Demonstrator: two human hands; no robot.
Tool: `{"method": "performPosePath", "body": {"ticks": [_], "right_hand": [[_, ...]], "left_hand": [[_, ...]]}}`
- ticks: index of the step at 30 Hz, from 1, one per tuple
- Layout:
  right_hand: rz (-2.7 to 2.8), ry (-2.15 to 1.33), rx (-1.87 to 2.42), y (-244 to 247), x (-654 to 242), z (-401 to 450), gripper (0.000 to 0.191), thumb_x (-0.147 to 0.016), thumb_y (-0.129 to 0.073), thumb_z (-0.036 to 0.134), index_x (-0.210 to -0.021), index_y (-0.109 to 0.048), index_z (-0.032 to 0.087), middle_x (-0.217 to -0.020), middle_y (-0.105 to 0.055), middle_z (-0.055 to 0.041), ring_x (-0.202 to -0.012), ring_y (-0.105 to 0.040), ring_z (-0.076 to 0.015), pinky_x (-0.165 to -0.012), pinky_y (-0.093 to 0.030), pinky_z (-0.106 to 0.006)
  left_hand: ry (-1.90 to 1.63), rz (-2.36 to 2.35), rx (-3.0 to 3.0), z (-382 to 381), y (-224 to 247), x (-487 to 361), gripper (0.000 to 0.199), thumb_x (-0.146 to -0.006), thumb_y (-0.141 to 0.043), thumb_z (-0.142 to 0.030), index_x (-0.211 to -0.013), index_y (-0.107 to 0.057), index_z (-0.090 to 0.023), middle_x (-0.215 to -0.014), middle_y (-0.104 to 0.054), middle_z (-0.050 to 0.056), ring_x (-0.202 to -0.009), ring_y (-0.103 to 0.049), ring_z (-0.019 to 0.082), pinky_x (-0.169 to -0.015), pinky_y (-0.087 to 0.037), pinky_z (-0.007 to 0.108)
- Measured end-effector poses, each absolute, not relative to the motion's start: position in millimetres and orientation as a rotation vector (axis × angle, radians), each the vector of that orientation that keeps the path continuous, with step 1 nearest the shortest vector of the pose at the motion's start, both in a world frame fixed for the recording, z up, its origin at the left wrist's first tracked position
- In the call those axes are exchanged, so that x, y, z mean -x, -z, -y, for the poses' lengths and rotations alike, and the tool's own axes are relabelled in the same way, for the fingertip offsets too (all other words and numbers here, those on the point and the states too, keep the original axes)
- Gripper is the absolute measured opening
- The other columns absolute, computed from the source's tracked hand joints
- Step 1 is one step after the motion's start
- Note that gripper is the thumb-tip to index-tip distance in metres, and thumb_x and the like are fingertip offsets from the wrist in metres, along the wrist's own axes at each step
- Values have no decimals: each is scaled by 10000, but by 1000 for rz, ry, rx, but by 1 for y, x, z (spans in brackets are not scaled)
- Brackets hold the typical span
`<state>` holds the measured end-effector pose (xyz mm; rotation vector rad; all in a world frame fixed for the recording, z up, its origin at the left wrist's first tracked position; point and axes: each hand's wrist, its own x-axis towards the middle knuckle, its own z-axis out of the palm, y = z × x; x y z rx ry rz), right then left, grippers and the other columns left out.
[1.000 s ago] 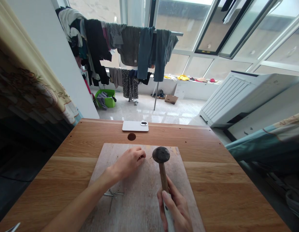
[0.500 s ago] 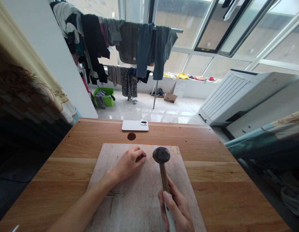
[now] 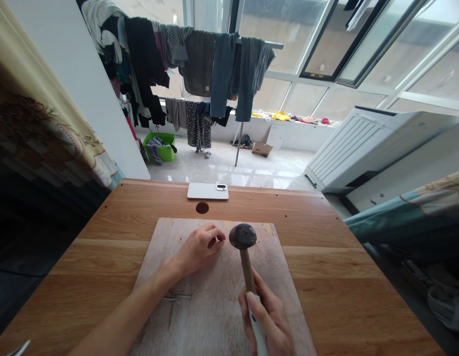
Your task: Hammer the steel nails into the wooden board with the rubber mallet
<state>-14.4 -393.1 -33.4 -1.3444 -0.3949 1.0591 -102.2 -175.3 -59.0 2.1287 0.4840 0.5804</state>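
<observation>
While a few loose nails [image 3: 174, 298] lie near the left forearm on the wooden board [image 3: 214, 306], the left hand [image 3: 201, 247] rests toward the board's far side, fingertips pinched together, though whether they grip anything is too small to tell. To its right, the right hand [image 3: 266, 311] wraps its fingers around the handle of the mallet [image 3: 243, 236], whose dark head is above the board, just beside the left fingertips.

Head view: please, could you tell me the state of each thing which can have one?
Left hand: fingers curled, grip unclear
Right hand: closed around hammer handle
Hammer: held, head up
Board: flat on table
Nails: lying loose
Phone: lying camera-side up
Green basket: open, clothes inside
</observation>
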Motion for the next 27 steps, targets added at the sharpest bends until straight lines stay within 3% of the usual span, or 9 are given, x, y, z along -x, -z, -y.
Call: {"method": "performPosePath", "body": {"ticks": [16,27], "right_hand": [[454,-1109,1317,33,17,389,696,-922,-704,597,-1463,-554,186,-733,-604,38,-320,-459,-14,-319,-303,-109],[398,-1039,1312,34,20,390,690,-903,-721,615,-1425,-579,187,-740,-601,34,-325,-439,-14,-320,-292,-116]], "left_hand": [[-634,-478,-2098,176,59,101,120,-900,-576,-115,-848,-667,-174,-819,-608,-2,-676,-524,110,-662,-410,232],[-622,-515,-2082,176,55,102,109,-922,-606,-160,-851,-688,-170,-863,-624,13,-700,-569,113,-683,-451,240]]}}
